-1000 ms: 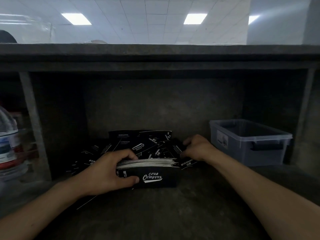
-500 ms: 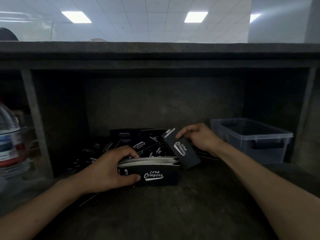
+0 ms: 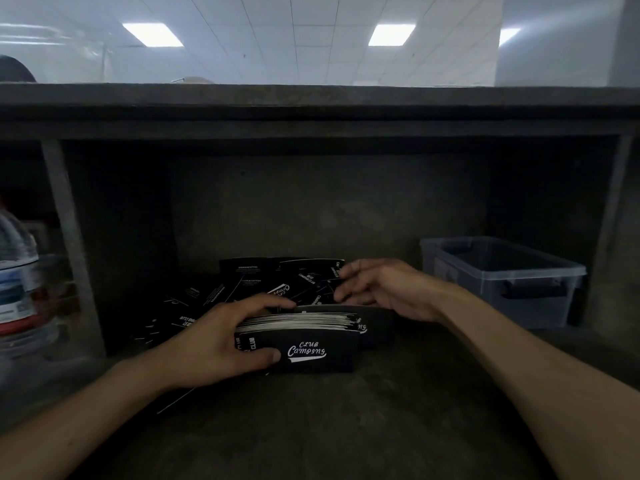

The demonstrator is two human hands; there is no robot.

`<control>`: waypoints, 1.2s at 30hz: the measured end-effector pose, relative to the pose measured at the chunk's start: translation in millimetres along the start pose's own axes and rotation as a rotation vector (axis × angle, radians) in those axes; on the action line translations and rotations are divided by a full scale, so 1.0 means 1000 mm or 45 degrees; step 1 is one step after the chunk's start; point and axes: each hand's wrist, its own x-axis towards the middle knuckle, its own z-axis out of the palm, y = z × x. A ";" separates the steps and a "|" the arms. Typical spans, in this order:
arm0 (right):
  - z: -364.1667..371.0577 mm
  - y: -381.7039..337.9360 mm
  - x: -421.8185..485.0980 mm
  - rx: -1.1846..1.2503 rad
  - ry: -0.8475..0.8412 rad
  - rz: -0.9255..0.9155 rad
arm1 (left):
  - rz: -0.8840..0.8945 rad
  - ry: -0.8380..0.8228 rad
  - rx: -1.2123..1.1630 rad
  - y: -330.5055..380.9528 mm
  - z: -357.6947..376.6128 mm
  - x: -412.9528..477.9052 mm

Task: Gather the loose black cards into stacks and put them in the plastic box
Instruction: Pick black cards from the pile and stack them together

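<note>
My left hand (image 3: 214, 341) grips a thick stack of black cards (image 3: 311, 351) that stands on its long edge on the shelf floor, thumb on the front card and fingers over the top. Behind the stack lies a heap of loose black cards (image 3: 256, 282). My right hand (image 3: 384, 289) hovers over the right side of that heap, its fingers spread and slightly bent, with the tips touching loose cards. One card (image 3: 363, 327) sticks out at the right end of the stack. The clear plastic box (image 3: 540, 271) stands to the right, apart from both hands.
All this sits in a dark concrete shelf bay under a low slab (image 3: 311, 105). An upright post (image 3: 72, 244) bounds the left side, with a water bottle (image 3: 17, 278) beyond it. Bare floor lies in front of the stack.
My right hand lifted a single card from the heap, set it against the back of the stack, and has gone back to the loose cards. My left hand stayed on the stack.
</note>
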 end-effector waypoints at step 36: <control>-0.006 0.012 0.018 -0.039 0.473 -0.142 | -0.042 0.018 0.062 -0.004 0.003 0.001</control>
